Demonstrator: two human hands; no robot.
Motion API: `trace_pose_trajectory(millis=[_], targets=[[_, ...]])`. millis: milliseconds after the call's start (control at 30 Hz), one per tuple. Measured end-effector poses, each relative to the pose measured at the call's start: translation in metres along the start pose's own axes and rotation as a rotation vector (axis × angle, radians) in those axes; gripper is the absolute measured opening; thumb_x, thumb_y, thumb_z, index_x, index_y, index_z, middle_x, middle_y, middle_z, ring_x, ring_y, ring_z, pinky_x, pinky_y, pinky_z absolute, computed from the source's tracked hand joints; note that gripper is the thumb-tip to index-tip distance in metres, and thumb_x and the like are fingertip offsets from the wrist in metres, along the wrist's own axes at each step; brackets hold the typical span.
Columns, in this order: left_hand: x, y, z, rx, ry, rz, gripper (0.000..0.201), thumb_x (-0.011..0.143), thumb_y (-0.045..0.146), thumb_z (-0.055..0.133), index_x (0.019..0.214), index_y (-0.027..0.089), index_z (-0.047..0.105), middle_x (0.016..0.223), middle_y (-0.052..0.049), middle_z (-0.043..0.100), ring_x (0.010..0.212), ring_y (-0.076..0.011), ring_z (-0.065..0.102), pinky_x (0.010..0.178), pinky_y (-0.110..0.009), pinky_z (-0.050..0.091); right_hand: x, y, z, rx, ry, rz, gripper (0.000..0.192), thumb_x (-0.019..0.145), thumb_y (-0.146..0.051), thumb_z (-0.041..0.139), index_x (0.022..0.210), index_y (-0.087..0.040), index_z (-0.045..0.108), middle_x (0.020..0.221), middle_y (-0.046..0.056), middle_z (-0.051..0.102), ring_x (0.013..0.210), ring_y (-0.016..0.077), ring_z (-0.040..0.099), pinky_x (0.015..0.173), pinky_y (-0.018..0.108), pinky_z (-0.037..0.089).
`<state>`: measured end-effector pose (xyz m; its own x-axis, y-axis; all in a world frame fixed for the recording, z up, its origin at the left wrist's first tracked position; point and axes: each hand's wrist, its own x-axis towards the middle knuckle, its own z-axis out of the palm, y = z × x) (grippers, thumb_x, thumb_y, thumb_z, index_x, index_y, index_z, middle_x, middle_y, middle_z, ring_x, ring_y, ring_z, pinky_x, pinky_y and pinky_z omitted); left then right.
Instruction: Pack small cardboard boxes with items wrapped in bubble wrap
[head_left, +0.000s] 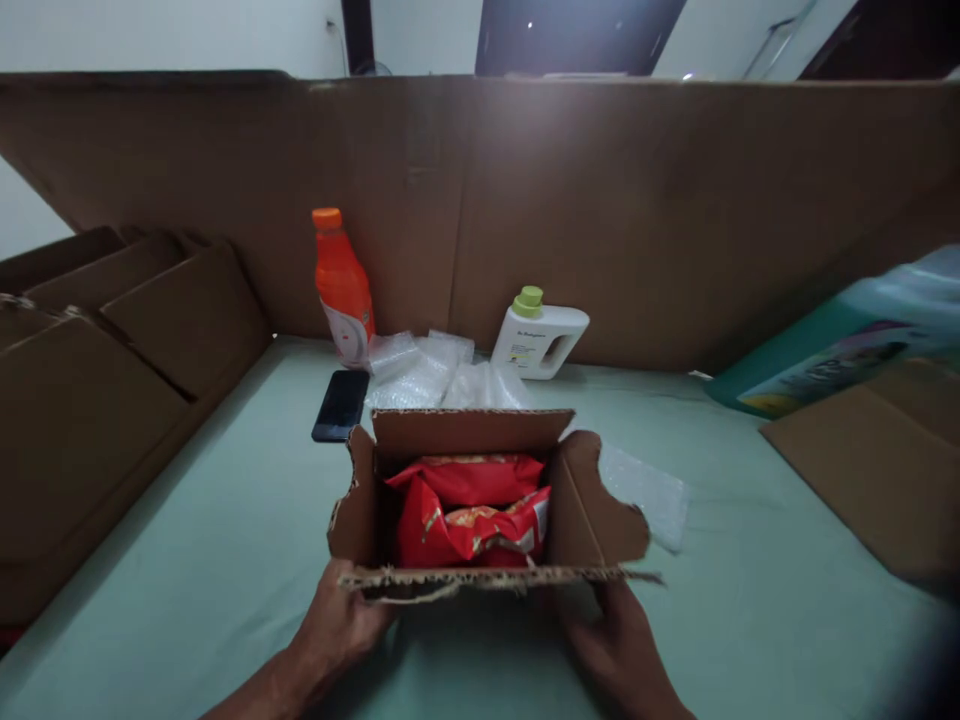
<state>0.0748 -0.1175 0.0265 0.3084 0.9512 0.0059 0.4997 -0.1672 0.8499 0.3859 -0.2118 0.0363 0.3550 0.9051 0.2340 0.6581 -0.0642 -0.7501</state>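
In the head view, an open cardboard box (472, 432) with torn, ragged flap edges is in front of me. Shiny red snack packets (476, 515) lie inside it. My left hand (345, 615) grips the near left corner, its fingers partly hidden beneath the torn front edge. At the near right side my right hand (611, 640) is closed on the box, and its fingertips are hidden under the box. Behind the box lie crumpled pieces of bubble wrap (420, 375), and a flat bubble-wrap piece (652, 490) sticks out to its right.
A black phone (341, 405) lies left of the bubble wrap. An orange bottle (343, 290) and a white jug with green cap (536, 340) stand before a tall cardboard wall (600, 200). Cardboard boxes (90, 430) line the left; a green-liquid container (832, 340) leans at right.
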Motion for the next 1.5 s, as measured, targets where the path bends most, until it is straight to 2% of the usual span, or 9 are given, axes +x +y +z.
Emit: trace_pose_trajectory(millis=[100,233,400,633,800,933,1167,1333,1500], targets=[[0.036,0.019,-0.002,0.038,0.037,0.041,0.032,0.079,0.046,0.058,0.082,0.018,0.073,0.076,-0.007,0.071,0.074,-0.0254,0.066,0.071,-0.038,0.055,0.042,-0.018,0.016,0.023,0.023,-0.019,0.034,0.080,-0.048,0.064,0.103,-0.022,0.060,0.093,0.009,0.073,0.083,0.0269,0.070,0.072,0.037,0.058],[0.073,0.028,-0.005,0.027,0.165,0.117,0.039,0.074,0.043,0.059,0.100,0.014,0.064,0.097,-0.012,0.069,0.090,-0.0291,0.066,0.080,-0.043,0.055,0.075,-0.024,0.023,-0.014,0.016,-0.079,0.041,0.082,-0.042,0.062,0.116,-0.021,0.055,0.098,0.009,0.070,0.079,0.0251,0.067,0.071,0.038,0.057],[0.066,0.013,-0.002,0.038,0.146,0.063,0.038,0.077,0.044,0.058,0.103,0.017,0.058,0.090,-0.008,0.066,0.080,-0.0256,0.065,0.071,-0.039,0.055,0.075,0.008,-0.001,-0.148,0.029,-0.232,0.057,0.090,-0.037,0.055,0.145,-0.023,0.043,0.138,0.014,0.059,0.121,0.0313,0.059,0.097,0.049,0.052],[0.063,0.013,0.000,0.003,0.166,0.075,0.041,0.078,0.046,0.059,0.107,0.018,0.057,0.102,-0.010,0.068,0.095,-0.0283,0.066,0.079,-0.038,0.055,0.101,0.054,-0.050,-0.578,-0.049,-0.183,0.034,0.089,-0.030,0.055,0.120,-0.023,0.069,0.131,0.013,0.067,0.122,0.0343,0.059,0.098,0.054,0.047],[0.069,0.011,-0.011,-0.016,0.136,0.084,0.043,0.076,0.047,0.063,0.107,0.019,0.057,0.102,-0.010,0.068,0.097,-0.0293,0.066,0.083,-0.041,0.055,0.087,0.038,-0.072,-0.565,-0.065,-0.192,0.036,0.085,-0.040,0.063,0.114,-0.021,0.072,0.130,0.016,0.067,0.124,0.0386,0.058,0.101,0.059,0.043],[0.073,0.014,-0.013,-0.039,0.127,0.053,0.048,0.075,0.049,0.067,0.111,0.018,0.058,0.113,-0.014,0.067,0.108,-0.0328,0.064,0.091,-0.045,0.053,0.082,-0.001,-0.048,-0.214,-0.201,-0.183,0.057,0.084,-0.039,0.065,0.138,-0.023,0.056,0.142,0.015,0.060,0.128,0.0336,0.057,0.102,0.054,0.047],[0.110,0.029,0.005,-0.138,0.098,0.090,0.061,0.072,0.045,0.066,0.122,0.013,0.053,0.120,-0.014,0.066,0.114,-0.0315,0.062,0.098,-0.043,0.050,0.122,-0.022,0.005,0.128,-0.271,-0.028,0.053,0.079,-0.029,0.061,0.130,-0.016,0.058,0.114,0.013,0.073,0.093,0.0283,0.071,0.078,0.042,0.059],[0.120,0.030,0.001,-0.104,0.045,0.036,0.063,0.074,0.041,0.065,0.128,0.012,0.052,0.110,-0.013,0.069,0.105,-0.0331,0.067,0.089,-0.044,0.054,0.111,0.012,-0.031,0.036,-0.195,-0.088,0.054,0.083,-0.036,0.061,0.135,-0.021,0.058,0.140,0.013,0.061,0.127,0.0306,0.059,0.097,0.045,0.054],[0.062,0.008,0.003,-0.132,0.015,0.018,0.080,0.081,0.039,0.064,0.152,0.021,0.032,0.148,-0.018,0.052,0.139,-0.0336,0.048,0.114,-0.053,0.039,0.076,0.055,-0.072,-0.429,-0.073,-0.080,0.043,0.086,-0.039,0.060,0.123,-0.020,0.069,0.138,0.015,0.063,0.129,0.0362,0.057,0.105,0.056,0.047]])
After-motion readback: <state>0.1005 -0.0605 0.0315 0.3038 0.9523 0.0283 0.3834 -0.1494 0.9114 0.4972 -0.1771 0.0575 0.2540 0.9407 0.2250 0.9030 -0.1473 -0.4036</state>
